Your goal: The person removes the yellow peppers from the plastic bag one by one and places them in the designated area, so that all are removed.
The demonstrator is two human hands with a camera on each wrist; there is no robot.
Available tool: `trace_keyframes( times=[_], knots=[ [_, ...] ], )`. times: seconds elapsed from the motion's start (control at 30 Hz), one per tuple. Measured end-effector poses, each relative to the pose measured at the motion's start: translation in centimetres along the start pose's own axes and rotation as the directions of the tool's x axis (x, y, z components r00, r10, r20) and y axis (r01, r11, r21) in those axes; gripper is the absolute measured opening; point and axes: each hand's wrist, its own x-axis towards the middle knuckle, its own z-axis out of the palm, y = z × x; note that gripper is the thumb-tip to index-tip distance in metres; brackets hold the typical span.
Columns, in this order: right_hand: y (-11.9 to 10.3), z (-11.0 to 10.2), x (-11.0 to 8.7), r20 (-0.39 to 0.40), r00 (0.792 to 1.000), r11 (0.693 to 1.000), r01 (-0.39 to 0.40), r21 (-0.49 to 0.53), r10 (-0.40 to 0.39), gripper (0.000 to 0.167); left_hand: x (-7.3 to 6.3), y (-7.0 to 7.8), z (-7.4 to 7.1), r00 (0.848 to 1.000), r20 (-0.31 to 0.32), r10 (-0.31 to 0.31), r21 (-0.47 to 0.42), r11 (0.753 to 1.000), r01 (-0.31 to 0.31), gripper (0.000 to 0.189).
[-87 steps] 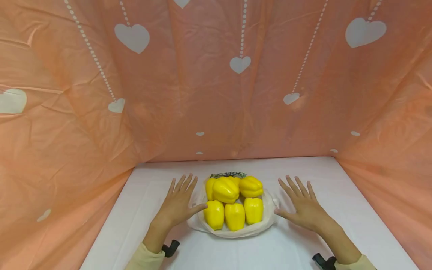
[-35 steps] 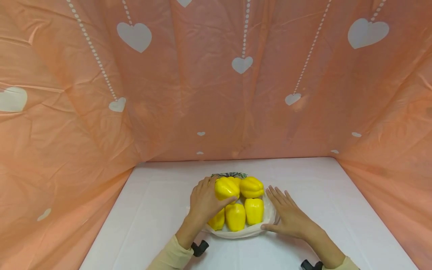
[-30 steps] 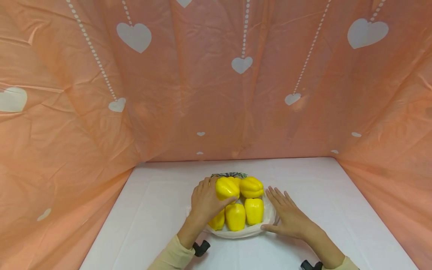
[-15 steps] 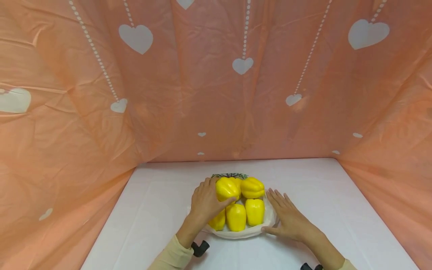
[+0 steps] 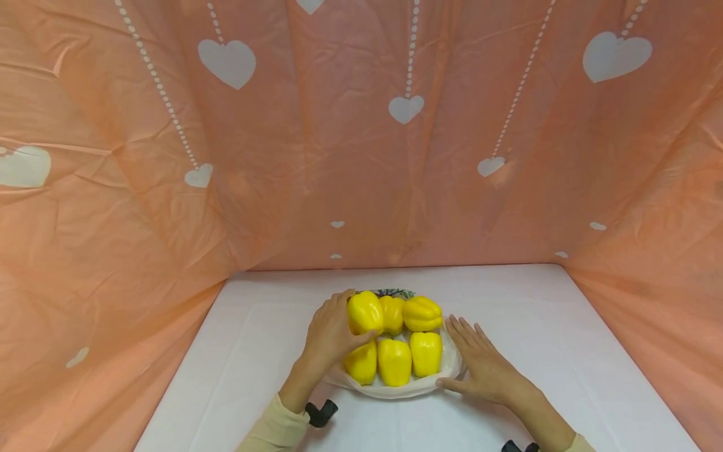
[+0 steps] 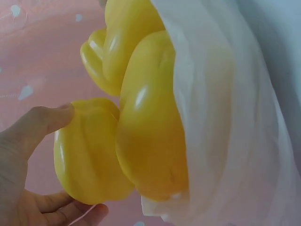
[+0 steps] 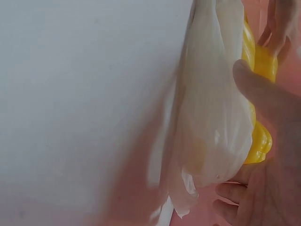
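Observation:
Several glossy yellow bell peppers, one at the front middle (image 5: 394,363), sit in a whitish plastic bag (image 5: 390,393) with its rim folded down. With thumb and fingers round it, my left hand (image 5: 329,333) grips the bell pepper (image 5: 364,312) at the back left. In the left wrist view the thumb presses the top of that bell pepper (image 6: 89,155) and the fingers curl beneath it. My right hand (image 5: 484,367) lies along the bag's right side, fingers straight. In the right wrist view its thumb overlaps the bag's side wall (image 7: 211,113).
A dark green leafy print (image 5: 398,292) shows behind the peppers. The bag stands on a white table (image 5: 282,295), enclosed at the back and sides by an orange-pink curtain (image 5: 361,157) with white hearts. Each wrist wears a black mount (image 5: 322,414).
Both hands came in to the bag from either side. In the last half second my left hand has drawn the back-left bell pepper leftward and turned it upright, uncovering another behind. The right hand holds still.

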Motion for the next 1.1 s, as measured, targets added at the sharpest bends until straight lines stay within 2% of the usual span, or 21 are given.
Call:
trace_keyframes(
  times=[0.1,0.27,0.47,0.63,0.8,1.1],
  knots=[
    [0.0,0.0,0.0,0.004,1.000,1.000,-0.003,0.000,0.003,0.122,0.1,-0.4,-0.3,1.000,0.008,-0.005,-0.032,0.999,0.005,0.095],
    [0.0,0.1,0.1,0.007,1.000,1.000,0.000,0.011,0.000,0.121,0.1,-1.6,-0.9,1.000,-0.003,0.027,-0.072,0.997,-0.027,0.095],
    [-0.1,0.2,0.2,0.009,1.000,1.000,0.002,0.031,-0.002,0.121,-0.1,-3.1,-1.9,0.999,0.000,-0.032,-0.193,0.981,0.032,0.093],
    [-0.2,0.2,0.1,0.011,1.000,1.000,-0.001,0.021,0.000,0.121,-0.2,-4.2,-2.4,0.999,0.010,-0.050,-0.233,0.971,0.051,0.093],
    [-0.2,0.1,0.0,0.007,1.000,1.000,0.005,0.019,-0.005,0.120,-0.1,-5.1,-2.8,0.999,0.004,-0.034,-0.222,0.974,0.034,0.095],
    [-0.2,0.1,0.0,-0.008,1.000,1.000,0.012,0.011,-0.012,0.118,0.2,-7.0,-3.8,1.000,-0.003,0.024,-0.124,0.992,-0.024,0.093]
  ],
)
